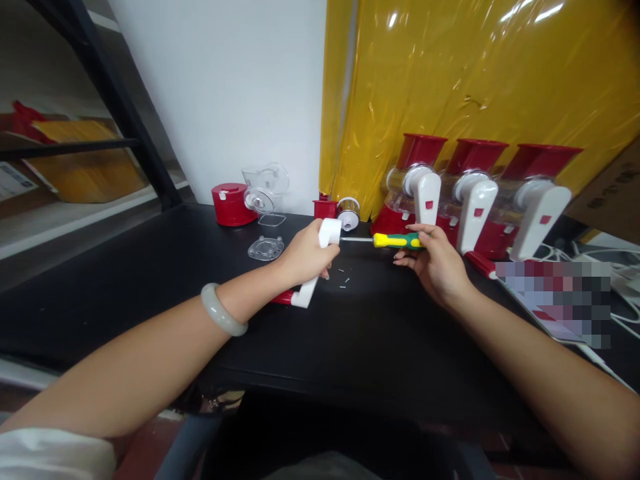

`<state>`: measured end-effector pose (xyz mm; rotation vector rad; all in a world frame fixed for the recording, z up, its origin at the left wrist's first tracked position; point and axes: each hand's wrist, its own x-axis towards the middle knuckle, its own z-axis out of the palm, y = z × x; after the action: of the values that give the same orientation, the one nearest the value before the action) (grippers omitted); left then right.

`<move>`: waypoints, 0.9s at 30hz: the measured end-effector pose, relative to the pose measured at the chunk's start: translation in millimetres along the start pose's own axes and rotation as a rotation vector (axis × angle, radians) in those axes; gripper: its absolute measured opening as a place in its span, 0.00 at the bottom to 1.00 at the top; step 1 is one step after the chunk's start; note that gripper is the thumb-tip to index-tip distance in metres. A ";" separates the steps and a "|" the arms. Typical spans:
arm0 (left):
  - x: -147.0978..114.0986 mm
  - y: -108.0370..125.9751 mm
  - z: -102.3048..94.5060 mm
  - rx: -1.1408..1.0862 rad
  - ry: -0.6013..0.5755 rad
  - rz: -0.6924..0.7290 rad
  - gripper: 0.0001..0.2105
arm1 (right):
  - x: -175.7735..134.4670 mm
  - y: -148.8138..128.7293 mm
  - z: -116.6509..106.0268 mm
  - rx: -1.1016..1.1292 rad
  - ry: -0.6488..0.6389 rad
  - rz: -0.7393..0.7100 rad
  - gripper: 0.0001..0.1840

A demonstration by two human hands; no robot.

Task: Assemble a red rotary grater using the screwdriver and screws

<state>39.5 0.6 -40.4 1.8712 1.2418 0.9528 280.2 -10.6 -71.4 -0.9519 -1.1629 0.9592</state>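
My left hand (306,253) is wrapped round a white crank handle (306,292) with a red grip, held above the black table. In my right hand (440,263) is a screwdriver (399,241) with a yellow and green handle, gripped near its rear end. Its metal shaft points left and its tip meets the round white end of the crank; whether a screw is there is too small to tell. Several small screws (344,280) lie on the table just below. Behind my hands stand a grater drum (349,212) and a small red part (325,208).
Three assembled red and white rotary graters (425,180) stand at the back right. A red base (233,205), a clear housing (267,183) and a clear plate (265,248) sit at the back left of the table (125,287). At right lie a tablet (540,310) and white cables.
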 end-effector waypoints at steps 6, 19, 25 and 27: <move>-0.3 0.9 -0.8 -0.005 0.010 0.011 0.10 | -1.2 -0.8 1.8 0.013 0.047 0.008 0.16; -2.2 2.2 -1.2 -0.007 0.008 0.015 0.11 | -1.2 -2.2 4.6 -0.007 0.083 0.065 0.12; -1.6 3.0 -1.0 0.019 0.006 -0.004 0.11 | -3.8 -9.1 5.3 0.065 0.035 0.050 0.12; -1.7 3.0 -0.7 0.017 0.007 -0.003 0.11 | -3.8 -10.2 5.0 0.058 0.045 0.049 0.12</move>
<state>39.8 -1.8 -37.9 1.8799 1.2601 0.9503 275.8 -16.8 -62.2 -0.9540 -1.0726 1.0009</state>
